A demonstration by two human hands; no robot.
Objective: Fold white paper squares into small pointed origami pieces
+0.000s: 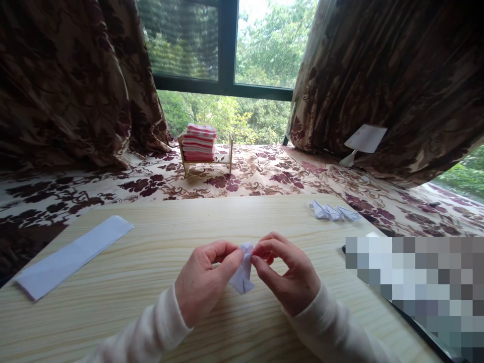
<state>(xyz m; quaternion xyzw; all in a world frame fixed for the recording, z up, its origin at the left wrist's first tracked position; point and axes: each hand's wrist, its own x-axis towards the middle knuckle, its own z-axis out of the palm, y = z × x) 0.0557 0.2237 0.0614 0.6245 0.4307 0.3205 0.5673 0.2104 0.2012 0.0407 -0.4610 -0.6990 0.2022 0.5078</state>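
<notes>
A small piece of folded white paper (242,279) is held up between my two hands over the table's middle. My left hand (206,275) pinches its upper left side between thumb and fingers. My right hand (289,272) grips the upper right edge with thumb and fingertips. The paper's lower end flares out below my fingers and shows a dark mark or crease. Part of its upper end is hidden by the fingertips. At the table's far right lies a row of several folded white paper pieces (334,212), overlapping one another.
A stack of long white paper strips (73,257) lies on the left of the light wooden table (151,302). A blurred-out device (419,292) sits at the right edge. Beyond are a small rack (227,160) with folded red-and-white cloths (198,143) and a white lamp (365,138).
</notes>
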